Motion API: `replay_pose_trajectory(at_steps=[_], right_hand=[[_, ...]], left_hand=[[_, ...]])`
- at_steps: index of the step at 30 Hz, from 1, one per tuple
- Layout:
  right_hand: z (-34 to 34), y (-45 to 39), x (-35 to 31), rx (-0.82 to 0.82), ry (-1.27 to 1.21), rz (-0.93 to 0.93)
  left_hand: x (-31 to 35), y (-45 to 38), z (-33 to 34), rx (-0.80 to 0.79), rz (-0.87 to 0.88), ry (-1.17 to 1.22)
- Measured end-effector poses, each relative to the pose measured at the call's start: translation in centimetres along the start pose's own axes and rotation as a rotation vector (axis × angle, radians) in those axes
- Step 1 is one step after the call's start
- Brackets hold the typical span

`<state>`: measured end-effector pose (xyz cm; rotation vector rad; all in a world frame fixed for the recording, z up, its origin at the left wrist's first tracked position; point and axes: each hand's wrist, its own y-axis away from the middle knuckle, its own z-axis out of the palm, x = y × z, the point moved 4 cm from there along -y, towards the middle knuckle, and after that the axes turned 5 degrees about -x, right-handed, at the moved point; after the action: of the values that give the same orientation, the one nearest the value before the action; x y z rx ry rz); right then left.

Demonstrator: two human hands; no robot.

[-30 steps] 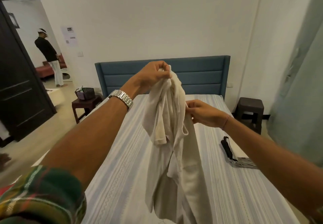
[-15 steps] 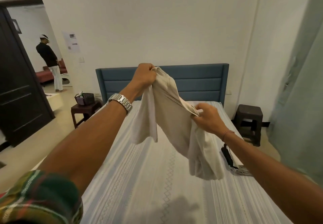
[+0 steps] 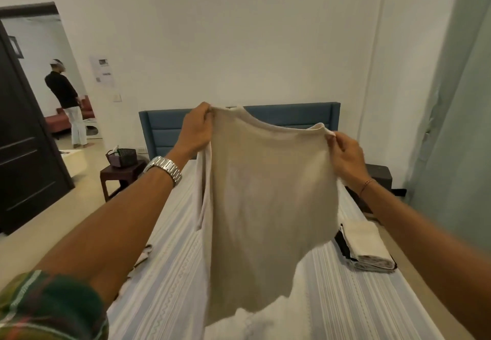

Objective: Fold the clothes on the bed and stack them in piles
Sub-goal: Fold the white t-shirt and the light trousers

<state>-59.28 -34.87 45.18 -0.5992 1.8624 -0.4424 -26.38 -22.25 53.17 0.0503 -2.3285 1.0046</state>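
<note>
A cream T-shirt (image 3: 265, 193) hangs spread out in the air above the striped bed (image 3: 170, 286). My left hand (image 3: 196, 129) grips its upper left shoulder, and my right hand (image 3: 345, 153) pinches the upper right shoulder. The shirt's hem dangles just over the mattress, with a sleeve hanging at the left side. A pile of folded clothes (image 3: 366, 246), cream on top and dark below, lies at the bed's right edge. Another pale garment (image 3: 143, 257) peeks out beside my left forearm.
A blue headboard (image 3: 164, 132) stands against the white wall. A dark side table (image 3: 119, 177) with a basket (image 3: 122, 156) sits left of the bed, a dark stool (image 3: 380, 177) on the right. A person (image 3: 66, 100) stands beyond the open doorway at the left.
The bunched shirt has been opened out: my right hand moved right and up to its shoulder, my left hand shifted left, and the cloth now hangs flat between them.
</note>
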Motion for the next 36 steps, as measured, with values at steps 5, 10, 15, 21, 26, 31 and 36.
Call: replay_pose_trajectory(at_steps=[5, 10, 15, 21, 26, 31, 36], right_hand=[[-2.1, -1.8, -3.2, 0.112, 0.341, -0.189], [-3.0, -3.6, -5.5, 0.043, 0.275, -0.262], [-3.3, -4.3, -7.1, -0.185, 0.196, -0.338], [-4.4, -4.6, -7.0, -0.184, 0.2, -0.334], [-6.2, -4.5, -7.0, 0.056, 0.34, -0.298], [-7.7, -4.0, -8.0, 0.246, 0.57, -0.345], [-8.5, -3.9, -9.6, 0.319, 0.722, -0.333]], left_hand=[[-1.8, 1.1, -1.3, 0.109, -0.033, -0.109], [-3.2, 1.3, -2.1, 0.102, -0.111, -0.136], [-4.2, 1.3, -2.9, 0.034, -0.197, -0.104], [-2.2, 1.4, -4.7, 0.202, 0.007, -0.369], [-0.6, 1.7, -5.8, 0.364, 0.233, -0.719], [-0.9, 1.3, -7.6, 0.424, 0.288, -0.74], [-1.3, 0.8, -8.6, 0.473, 0.292, -0.698]])
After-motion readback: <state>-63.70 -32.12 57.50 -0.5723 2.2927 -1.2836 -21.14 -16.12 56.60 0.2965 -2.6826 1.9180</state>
